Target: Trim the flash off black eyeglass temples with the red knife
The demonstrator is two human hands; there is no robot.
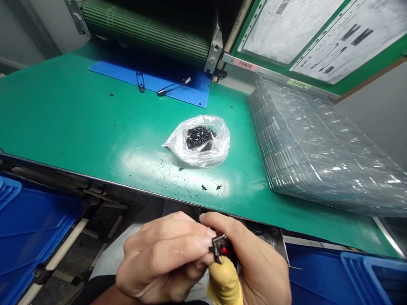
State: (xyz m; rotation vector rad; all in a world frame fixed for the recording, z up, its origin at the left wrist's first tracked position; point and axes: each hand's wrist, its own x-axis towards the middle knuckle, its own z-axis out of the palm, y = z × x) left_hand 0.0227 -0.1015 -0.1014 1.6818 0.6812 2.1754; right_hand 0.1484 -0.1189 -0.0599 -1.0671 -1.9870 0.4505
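Just in front of the table's near edge, my left hand [166,255] pinches a small black plastic part [216,251] at its left end. My right hand [258,261] is closed around the right side of the same part, its index finger curled over the top. A yellow cloth-like cover [224,282], apparently over my right thumb, presses from below. A small red spot shows within the dark part, whose full shape my fingers hide. Beyond my hands, an open clear plastic bag [220,148] of tiny black pieces [200,138] sits on the green table [91,122].
Black scraps [204,187] lie before the bag. Stacked clear trays [324,148] stand at right. A blue mat [119,75] holds a black loop-shaped part [140,82] and a dark slim tool [172,87], below a green roller belt [144,30]. Blue bins [37,235] flank the table's front.
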